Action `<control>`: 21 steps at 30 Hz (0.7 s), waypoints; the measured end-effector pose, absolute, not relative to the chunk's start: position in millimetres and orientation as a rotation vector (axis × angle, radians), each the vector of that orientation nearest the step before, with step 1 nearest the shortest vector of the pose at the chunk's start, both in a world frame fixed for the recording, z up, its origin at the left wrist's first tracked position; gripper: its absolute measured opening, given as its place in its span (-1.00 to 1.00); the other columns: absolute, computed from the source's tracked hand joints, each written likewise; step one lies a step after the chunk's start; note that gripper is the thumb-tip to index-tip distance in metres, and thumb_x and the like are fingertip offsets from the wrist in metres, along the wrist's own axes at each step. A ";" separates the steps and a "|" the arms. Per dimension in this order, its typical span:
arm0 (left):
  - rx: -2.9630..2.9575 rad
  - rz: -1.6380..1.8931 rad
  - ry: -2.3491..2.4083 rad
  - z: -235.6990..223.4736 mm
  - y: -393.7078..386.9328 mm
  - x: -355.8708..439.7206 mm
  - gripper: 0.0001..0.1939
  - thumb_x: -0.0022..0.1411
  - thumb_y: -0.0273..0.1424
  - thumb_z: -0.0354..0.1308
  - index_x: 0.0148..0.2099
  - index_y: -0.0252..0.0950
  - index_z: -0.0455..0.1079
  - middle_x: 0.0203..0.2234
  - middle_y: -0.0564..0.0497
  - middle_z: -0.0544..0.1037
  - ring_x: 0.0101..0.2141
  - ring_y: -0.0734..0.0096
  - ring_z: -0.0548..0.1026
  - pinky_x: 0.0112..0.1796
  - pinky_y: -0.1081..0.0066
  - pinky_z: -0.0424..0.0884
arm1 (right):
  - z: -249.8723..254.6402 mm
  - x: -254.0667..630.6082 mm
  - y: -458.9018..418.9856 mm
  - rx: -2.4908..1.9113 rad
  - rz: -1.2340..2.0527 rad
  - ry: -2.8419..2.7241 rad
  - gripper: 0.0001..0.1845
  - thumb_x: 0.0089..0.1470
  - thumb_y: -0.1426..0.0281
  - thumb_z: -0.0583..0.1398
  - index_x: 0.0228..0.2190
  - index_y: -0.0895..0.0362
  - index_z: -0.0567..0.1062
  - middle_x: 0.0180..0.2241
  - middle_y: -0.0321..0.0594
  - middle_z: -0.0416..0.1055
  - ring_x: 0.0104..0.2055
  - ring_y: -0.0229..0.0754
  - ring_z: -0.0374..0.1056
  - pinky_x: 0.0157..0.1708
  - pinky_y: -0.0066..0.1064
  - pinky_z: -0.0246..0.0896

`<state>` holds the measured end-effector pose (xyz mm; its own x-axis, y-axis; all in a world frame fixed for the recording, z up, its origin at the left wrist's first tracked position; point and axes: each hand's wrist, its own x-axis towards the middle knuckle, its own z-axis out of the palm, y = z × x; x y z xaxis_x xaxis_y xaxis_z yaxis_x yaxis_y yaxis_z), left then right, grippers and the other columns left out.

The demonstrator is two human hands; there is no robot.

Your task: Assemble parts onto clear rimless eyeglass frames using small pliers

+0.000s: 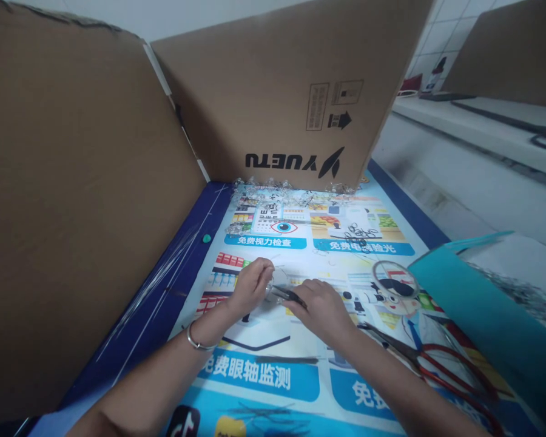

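My left hand [255,284] is closed in a pinch around a small clear piece with thin wire [269,289], mostly hidden by the fingers. My right hand [322,308] grips a pair of pliers [287,295]. Their jaws point left and meet the clear piece just beside my left fingertips. Both hands are close together above the printed table cover [300,261]. Thin dark wires [286,360] lie on the cover in front of them. Red-handled scissors [418,355] rest to the right, partly behind my right forearm.
Cardboard panels [273,91] stand at the back and left. Clear wired pieces [273,189] line the back panel's foot. Small dark loops [360,233] lie nearer. A clear ring [377,274] and a teal box [477,291] with wire bits sit right. Long wires [159,276] lie left.
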<state>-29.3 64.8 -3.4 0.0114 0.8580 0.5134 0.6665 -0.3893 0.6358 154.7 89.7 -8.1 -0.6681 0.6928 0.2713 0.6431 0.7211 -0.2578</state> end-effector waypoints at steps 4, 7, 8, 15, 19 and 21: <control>2.104 1.305 1.597 -3.3 65.4 -29.5 -0.83 0.26 -0.42 -0.15 -0.39 -0.27 0.18 -0.56 0.08 0.32 -0.50 0.50 0.30 -0.43 0.48 0.22 | -3.8 156.1 89.3 -1.002 0.020 -2.583 -0.67 0.06 0.15 0.07 -0.44 0.13 0.48 -0.49 -0.19 0.40 -0.37 -0.21 0.26 -0.33 -0.40 -0.04; 2.081 1.312 1.598 -3.9 65.6 -29.8 -0.83 0.26 -0.42 -0.15 -0.39 -0.26 0.18 -0.56 0.08 0.32 -0.50 0.50 0.30 -0.43 0.47 0.21 | 0.6 156.7 87.7 -1.004 -0.066 -2.608 -0.69 0.04 0.17 0.11 -0.50 0.13 0.47 -0.52 -0.21 0.39 -0.39 -0.21 0.24 -0.36 -0.38 -0.08; 2.061 1.317 1.601 -4.0 65.6 -29.9 -0.82 0.26 -0.42 -0.16 -0.39 -0.26 0.18 -0.56 0.09 0.32 -0.50 0.50 0.30 -0.43 0.47 0.21 | 2.0 156.7 87.0 -1.004 -0.084 -2.617 -0.70 0.03 0.17 0.12 -0.50 0.13 0.47 -0.52 -0.21 0.39 -0.39 -0.20 0.24 -0.36 -0.38 -0.09; 1.961 1.349 1.569 -2.9 65.4 -28.5 -0.80 0.27 -0.41 -0.16 -0.41 -0.27 0.18 -0.55 0.09 0.31 -0.50 0.53 0.30 -0.43 0.49 0.21 | 4.0 154.7 84.0 -0.998 -0.149 -2.644 -0.73 0.02 0.20 0.14 -0.52 0.13 0.46 -0.53 -0.23 0.39 -0.40 -0.21 0.24 -0.37 -0.37 -0.12; 1.967 1.353 1.542 -2.1 65.0 -27.9 -0.79 0.27 -0.41 -0.17 -0.41 -0.27 0.19 -0.56 0.09 0.32 -0.50 0.52 0.32 -0.42 0.49 0.23 | 2.5 155.2 84.2 -1.005 -0.187 -2.632 -0.73 0.01 0.19 0.15 -0.53 0.13 0.44 -0.56 -0.25 0.38 -0.45 -0.20 0.23 -0.41 -0.38 -0.15; 1.987 1.348 1.549 -2.0 65.0 -28.2 -0.79 0.27 -0.41 -0.17 -0.41 -0.26 0.19 -0.58 0.09 0.32 -0.50 0.50 0.32 -0.41 0.48 0.23 | 2.6 155.7 84.1 -1.004 -0.197 -2.627 -0.72 0.01 0.18 0.15 -0.55 0.13 0.43 -0.57 -0.25 0.37 -0.46 -0.21 0.23 -0.42 -0.38 -0.16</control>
